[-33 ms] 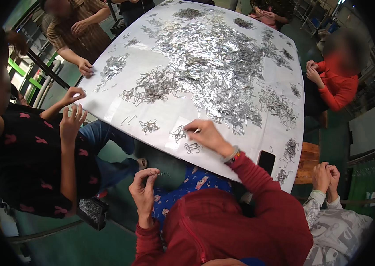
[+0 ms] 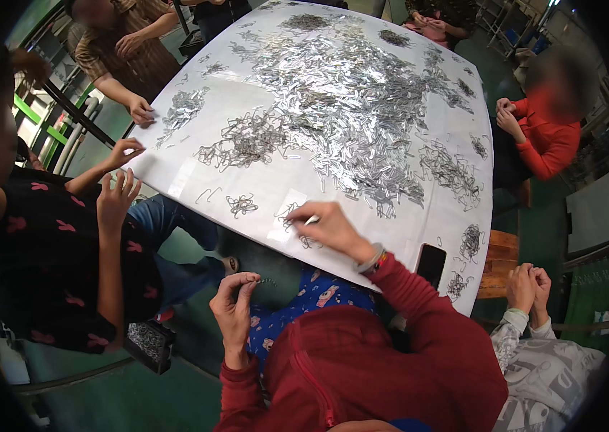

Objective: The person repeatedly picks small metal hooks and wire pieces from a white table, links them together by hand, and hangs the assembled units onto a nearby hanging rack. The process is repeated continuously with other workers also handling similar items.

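Observation:
Over my lap, left of the table edge, my left hand (image 2: 234, 306) is closed in a pinch. From its fingertips sticks a thin, wavy, spring-like piece (image 2: 267, 281), too small to name surely. My right hand (image 2: 329, 229) reaches over the near table edge, fingers bent together and slightly blurred. A small pale strip (image 2: 311, 219) shows at its fingers. Below the fingertips lie bent wire hooks (image 2: 286, 214) on a paper sheet, partly hidden by the hand. Another little heap of wire hooks (image 2: 242, 206) lies just to the left.
A large heap of shiny metal strips (image 2: 347, 108) covers the middle of the white table (image 2: 391, 241). A wire tangle (image 2: 247, 140) lies left of it. A black phone (image 2: 431, 265) rests near the right edge. Several co-workers' hands are around the table. A dark bin (image 2: 149, 345) stands lower left.
My right hand has shifted slightly left and down over the wire hooks, now covering more of them. My left hand stays in place.

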### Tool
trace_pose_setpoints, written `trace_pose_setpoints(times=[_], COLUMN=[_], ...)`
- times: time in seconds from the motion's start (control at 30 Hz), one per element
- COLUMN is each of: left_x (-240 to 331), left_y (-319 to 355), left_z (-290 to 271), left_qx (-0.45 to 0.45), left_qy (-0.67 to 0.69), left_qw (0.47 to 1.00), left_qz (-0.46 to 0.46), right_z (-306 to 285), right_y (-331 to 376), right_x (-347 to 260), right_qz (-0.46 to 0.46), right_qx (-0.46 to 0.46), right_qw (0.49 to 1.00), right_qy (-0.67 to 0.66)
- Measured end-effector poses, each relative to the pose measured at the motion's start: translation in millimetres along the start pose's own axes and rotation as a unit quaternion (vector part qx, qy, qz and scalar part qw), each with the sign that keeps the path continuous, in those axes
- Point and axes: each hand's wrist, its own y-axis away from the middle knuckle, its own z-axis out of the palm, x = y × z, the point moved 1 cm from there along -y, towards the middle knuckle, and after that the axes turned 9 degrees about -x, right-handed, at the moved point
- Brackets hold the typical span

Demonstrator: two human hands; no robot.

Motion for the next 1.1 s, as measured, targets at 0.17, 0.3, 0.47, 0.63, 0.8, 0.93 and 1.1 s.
trace_pose_setpoints(times=[0.17,0.3,0.47,0.63,0.8,0.93,1.1], left_x=[4.5,1.1,-8.2,-16.4,-29.1,-35.1,-48.9], left_y=[-1.5,-5.4,-5.1,-5.6,-9.8,-8.5,-81.6], left_z=[5.5,6.3,7.0,5.6,5.8,6.2,-29.9], left_qx=[-0.028,-0.014,-0.013,-0.027,-0.017,-0.018,0.055], left_qy=[-0.058,-0.094,-0.102,-0.139,-0.144,-0.014,-0.025], left_qw=[0.998,0.995,0.993,0.989,0.989,1.000,0.998], left_qz=[0.016,0.036,0.065,0.044,0.006,0.008,-0.003], right_z=[52.4,58.8,66.6,70.4,69.7,71.3,77.0], right_y=[13.2,18.6,15.6,9.9,6.1,8.7,12.3], right_x=[-70.9,-90.1,-83.4,-70.5,-62.1,-54.8,-44.9], right_qz=[0.009,0.028,0.014,-0.003,-0.002,0.023,0.044], right_qx=[-0.031,-0.010,0.055,0.031,0.028,0.017,-0.035], right_qw=[0.988,0.976,0.980,0.992,0.986,0.969,0.930], right_qy=[-0.153,-0.217,-0.192,-0.126,-0.164,-0.244,-0.364])
